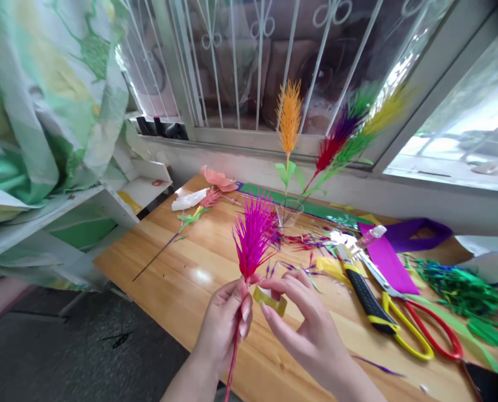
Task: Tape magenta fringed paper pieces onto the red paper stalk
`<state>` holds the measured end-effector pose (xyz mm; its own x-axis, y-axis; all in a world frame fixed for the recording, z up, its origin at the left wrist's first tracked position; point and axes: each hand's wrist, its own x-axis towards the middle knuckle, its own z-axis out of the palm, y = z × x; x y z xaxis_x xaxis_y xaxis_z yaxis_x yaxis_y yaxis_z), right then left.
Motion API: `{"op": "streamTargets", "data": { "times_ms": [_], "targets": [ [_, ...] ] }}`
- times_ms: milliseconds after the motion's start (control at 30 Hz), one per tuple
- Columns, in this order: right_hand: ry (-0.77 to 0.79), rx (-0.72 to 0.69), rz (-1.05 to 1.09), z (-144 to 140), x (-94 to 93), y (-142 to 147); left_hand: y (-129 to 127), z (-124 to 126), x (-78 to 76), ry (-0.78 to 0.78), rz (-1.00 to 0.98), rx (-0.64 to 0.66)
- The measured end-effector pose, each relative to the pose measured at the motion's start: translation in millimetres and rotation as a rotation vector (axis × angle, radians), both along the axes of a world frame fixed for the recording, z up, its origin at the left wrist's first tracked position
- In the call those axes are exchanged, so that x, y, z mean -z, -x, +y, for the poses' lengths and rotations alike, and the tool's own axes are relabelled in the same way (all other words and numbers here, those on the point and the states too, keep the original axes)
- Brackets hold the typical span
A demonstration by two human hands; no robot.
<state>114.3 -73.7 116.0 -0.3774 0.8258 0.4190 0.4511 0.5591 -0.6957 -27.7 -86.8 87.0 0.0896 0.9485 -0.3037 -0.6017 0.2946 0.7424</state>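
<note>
Both hands work nearest the camera: the left hand [226,326] pinches the stem of a magenta paper plume [254,234], the right hand [311,329] fingers closed on a small roll of tape [269,300] beside it. Beneath spreads a wooden table [182,262] under a barred window [253,67], with a patterned curtain [52,95], scissors [416,321], a utility knife [366,296] and paper scraps [307,241].

On our desk [182,268] we've got 2 scissors [416,324], a utility knife [368,298], purple paper [389,259], and green scraps [458,285].
</note>
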Motion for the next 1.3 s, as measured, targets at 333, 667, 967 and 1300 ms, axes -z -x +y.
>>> {"op": "streamTargets", "data": {
  "times_ms": [333, 667, 967, 1300],
  "targets": [
    [-0.050, 0.003, 0.039, -2.5, 0.1, 7.7, 3.2, -2.9, -2.6, 0.015, 0.018, -0.071],
    [-0.043, 0.015, 0.058, -2.9, 5.7, 8.9, 3.3, 3.0, 3.7, -0.045, 0.154, -0.121],
    [-0.017, 0.052, 0.119, -3.1, 10.7, 12.8, 7.1, 0.5, -2.3, 0.007, 0.096, -0.092],
    [-0.016, 0.031, 0.127, -1.4, 12.8, 15.8, 6.1, 6.7, 8.5, -0.016, 0.243, -0.128]
  ]
}}
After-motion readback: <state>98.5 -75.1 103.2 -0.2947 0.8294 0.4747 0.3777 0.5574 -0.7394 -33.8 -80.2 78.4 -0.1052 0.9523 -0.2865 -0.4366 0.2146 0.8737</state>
